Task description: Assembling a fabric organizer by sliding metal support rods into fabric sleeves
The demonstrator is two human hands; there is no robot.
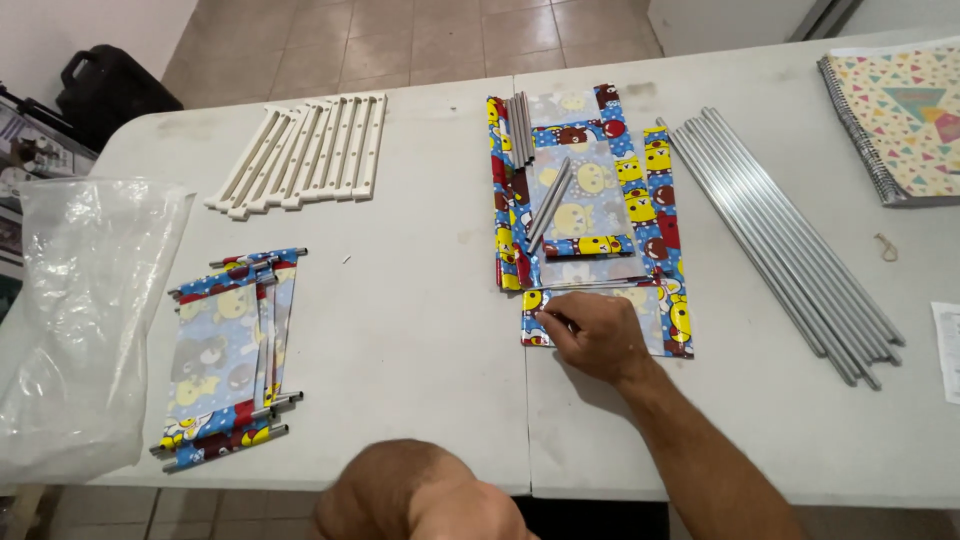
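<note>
At the near edge of the table (420,400) a bare knee or elbow (420,500) fills the bottom of the view; whether it belongs to the left arm cannot be told, and the left hand itself is out of sight. Just beyond it the right hand (592,335) lies palm down on the lowest patterned sheet (665,320), fingers curled together with their tips pinching at the sheet's left edge; whether a short rod sits in that pinch cannot be told. That sheet is the nearest of a stack of sheets (590,190) printed with cartoon bears in blue, yellow and red, lying at the middle of the table; short grey rods (548,205) rest across the stack, and a small bundle of them (520,128) lies on its far left corner. To the left, near the front edge, finished panels (228,355) lie fanned, rods threaded through both ends; a clear plastic bag (80,310) slumps beside them. To the right of the stack long metal tubes (785,245) lie in a slanted row; a paper slip (948,350) sits at the right edge. Farther off, white plastic strips (305,155) lie side by side at the left; a spiral notebook (900,115) sits at the far right corner. Beyond the table, a black case (105,85) stands on the tiled floor.
</note>
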